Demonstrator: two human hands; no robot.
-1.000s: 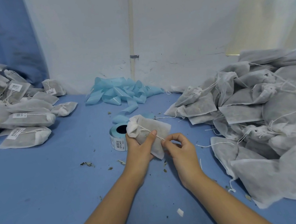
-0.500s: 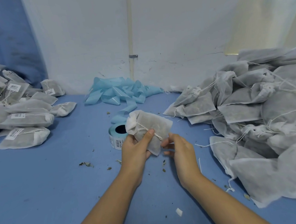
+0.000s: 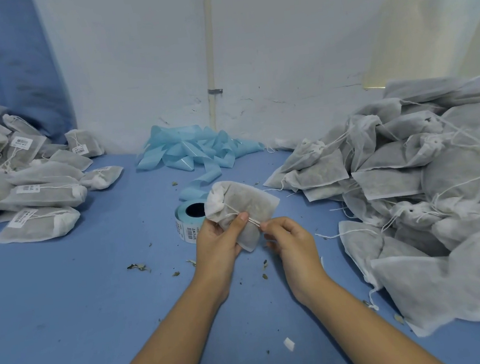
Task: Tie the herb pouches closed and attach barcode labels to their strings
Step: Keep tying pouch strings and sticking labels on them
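— Blue cloth covers the table, and a white wall with a thin pipe stands behind it. What are the hands doing?

— The left hand grips a white herb pouch from below, fingers curled round its lower half, thumb pressed across the front onto the string. The right hand sits at 3 o'clock of the pouch, fingers curled in, thumb and forefinger pinching the free end of that string.

— Is the pouch closed?

— Its neck is gathered at 11 o'clock from the left thumb, with the string running down from it under the thumb to the right fingertips. Whether a knot is tied I cannot tell.

— Where are the labels?

— A label roll lies on the table touching or just behind the pouch, at 10 o'clock of the left hand, barcodes showing on its side. Its blue backing strip trails toward 12 o'clock into a loose heap of backing paper by the wall.

— And the other pouches?

— At 3 o'clock a big pile of unlabeled pouches with loose strings. At 9 o'clock, well apart, a pile of labeled pouches bearing barcode tags. Bits of dried herb are scattered near the hands.
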